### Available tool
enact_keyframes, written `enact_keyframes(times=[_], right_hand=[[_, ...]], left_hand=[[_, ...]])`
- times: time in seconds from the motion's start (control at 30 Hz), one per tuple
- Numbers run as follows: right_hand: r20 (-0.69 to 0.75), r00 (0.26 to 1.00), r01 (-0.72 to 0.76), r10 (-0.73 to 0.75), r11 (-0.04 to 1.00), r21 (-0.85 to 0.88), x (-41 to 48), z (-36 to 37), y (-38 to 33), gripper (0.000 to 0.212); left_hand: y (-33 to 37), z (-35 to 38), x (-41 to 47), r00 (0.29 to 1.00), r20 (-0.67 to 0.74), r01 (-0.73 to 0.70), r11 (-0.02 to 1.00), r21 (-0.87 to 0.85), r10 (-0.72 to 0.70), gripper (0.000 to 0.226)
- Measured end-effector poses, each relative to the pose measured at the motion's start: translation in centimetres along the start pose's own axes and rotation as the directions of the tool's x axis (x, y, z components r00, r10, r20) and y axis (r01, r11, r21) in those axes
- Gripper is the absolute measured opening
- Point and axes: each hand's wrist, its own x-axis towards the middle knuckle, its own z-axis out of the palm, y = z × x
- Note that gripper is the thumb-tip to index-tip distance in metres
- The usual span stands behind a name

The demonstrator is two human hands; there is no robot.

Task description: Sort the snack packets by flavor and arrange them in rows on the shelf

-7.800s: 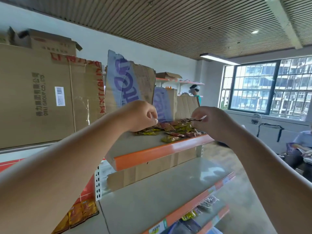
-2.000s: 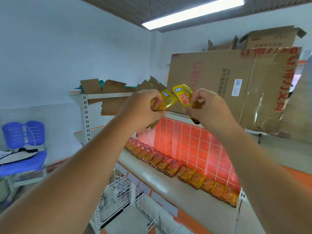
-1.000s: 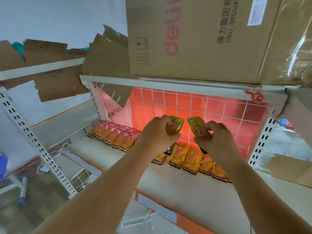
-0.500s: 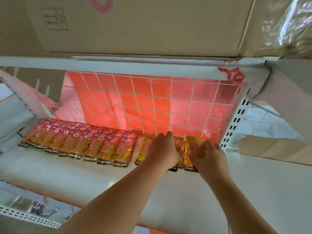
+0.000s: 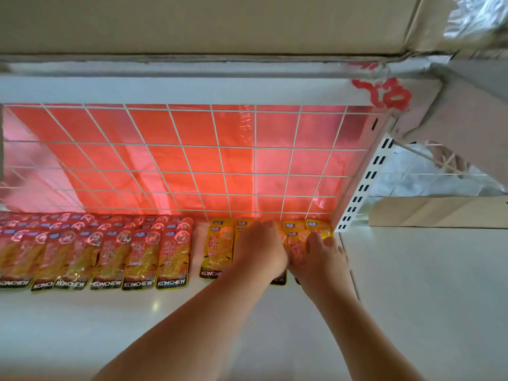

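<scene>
Even light is filling the scene, and the white shelf (image 5: 82,339) is showing bright, with a small glare spot shining near its middle. Light is passing through the red sheet (image 5: 236,158) behind the wire grid (image 5: 255,160), making it glow orange and pink. Only faint shadows are falling beneath the forearms. The left hand (image 5: 258,251) and right hand (image 5: 321,259) are smearing with motion blur, while lettering on the red packets (image 5: 140,257) is reading sharp. Straight edges are bowing toward the borders, and foil (image 5: 478,17) at upper right is glinting, out of focus
</scene>
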Motion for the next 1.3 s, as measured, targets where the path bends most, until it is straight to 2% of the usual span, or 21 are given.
enact_keyframes(times=[0.17, 0.4, 1.03, 1.17, 1.3], right_hand=[[-0.04, 0.999, 0.007, -0.007, 1.0, 0.003, 0.5, 0.6, -0.2, 0.05], [-0.009, 1.0, -0.001, 0.001, 1.0, -0.012, 1.0, 1.9, 0.1, 0.047], [-0.038, 0.998, 0.046, -0.046, 0.999, -0.008, 1.5, 2.2, 1.2, 0.047], [-0.069, 0.994, 0.09, -0.088, 0.996, 0.027, 1.4, 1.8, 1.2, 0.044], [-0.125, 0.983, 0.143, -0.135, 0.988, 0.061, 1.6, 0.0, 0.7, 0.039]], left_hand=[[-0.1, 0.2, 0.5, 1.0, 0.03, 0.009, 1.0, -0.016, -0.009, 0.043], [0.1, 0.6, 0.4, 0.997, 0.066, 0.028, 0.999, -0.023, -0.027, 0.036], [-1.2, 2.3, 0.4, 0.999, -0.029, -0.038, 0.997, -0.065, 0.036, 0.038], [-1.4, 1.8, 0.1, 0.994, -0.066, -0.093, 0.994, -0.052, 0.089, 0.035], [-1.4, -0.6, -0.3, 0.962, -0.137, -0.245, 0.967, -0.066, 0.234, 0.039]])
